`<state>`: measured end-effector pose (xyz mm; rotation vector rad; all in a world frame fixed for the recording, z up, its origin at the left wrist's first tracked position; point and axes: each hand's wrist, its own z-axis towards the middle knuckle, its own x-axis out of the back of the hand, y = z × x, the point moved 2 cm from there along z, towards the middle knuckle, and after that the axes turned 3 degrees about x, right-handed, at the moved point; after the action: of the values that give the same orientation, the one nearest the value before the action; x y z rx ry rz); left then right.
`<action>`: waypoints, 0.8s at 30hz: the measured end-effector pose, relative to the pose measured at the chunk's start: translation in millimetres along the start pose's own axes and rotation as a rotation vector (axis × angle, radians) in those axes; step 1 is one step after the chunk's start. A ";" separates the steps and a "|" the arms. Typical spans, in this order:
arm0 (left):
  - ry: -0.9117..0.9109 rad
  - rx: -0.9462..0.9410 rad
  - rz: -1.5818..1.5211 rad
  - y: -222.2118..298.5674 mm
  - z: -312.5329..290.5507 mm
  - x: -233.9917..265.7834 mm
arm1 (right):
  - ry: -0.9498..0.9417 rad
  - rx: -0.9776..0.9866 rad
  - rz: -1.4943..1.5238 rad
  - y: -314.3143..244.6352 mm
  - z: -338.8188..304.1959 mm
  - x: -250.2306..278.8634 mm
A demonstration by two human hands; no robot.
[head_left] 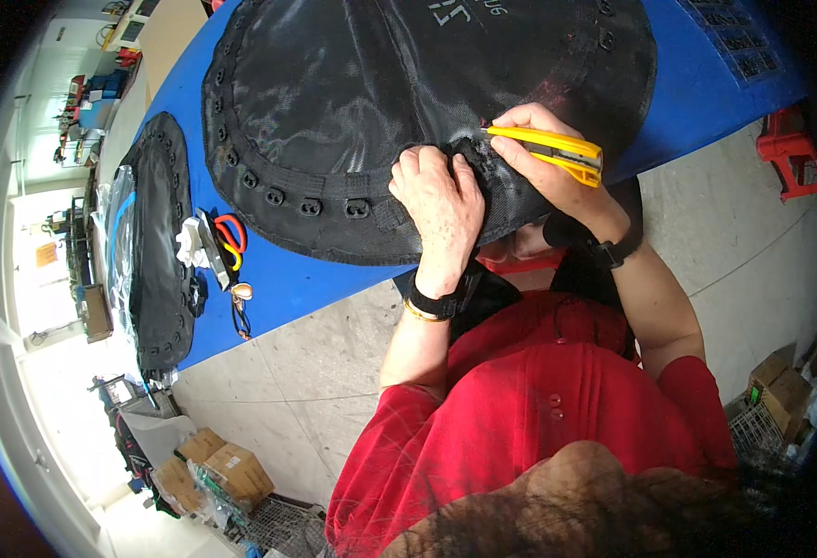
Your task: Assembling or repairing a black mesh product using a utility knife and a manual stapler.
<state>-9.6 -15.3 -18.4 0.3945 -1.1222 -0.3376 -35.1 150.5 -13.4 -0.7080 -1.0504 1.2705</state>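
I see the right hand (557, 189) pinching the yellow snips (550, 140), right of centre in the frame. Their long axis slopes up-left, tip just up-right of the left hand (438, 203). That hand presses on the black panel (334, 102), upper centre, fingers close together; I cannot tell whether it grips fabric.

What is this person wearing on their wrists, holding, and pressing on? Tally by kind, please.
Black wristbands: 2
Thin gold-coloured bangle: 1
Yellow-handled tool, in right hand: 1
Large rounded black mesh panel, under left hand: 1
Total: 5
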 end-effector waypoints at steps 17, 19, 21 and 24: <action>0.071 -0.041 -0.009 -2.1 -1.0 -2.5 | -0.050 -0.006 -0.038 4.5 1.1 -0.9; 0.064 -0.035 -0.010 -1.5 -0.9 -2.1 | -0.072 -0.006 -0.011 5.1 -0.3 1.1; 0.071 -0.022 -0.009 -1.0 -0.8 -1.2 | -0.095 -0.006 0.017 3.6 -0.4 1.5; 0.081 -0.033 -0.011 -1.1 -0.9 -2.1 | -0.093 -0.018 0.001 1.5 -0.6 2.1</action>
<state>-9.6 -15.3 -20.9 0.3819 -1.0340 -0.3471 -35.2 153.0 -14.6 -0.6687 -1.1384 1.3063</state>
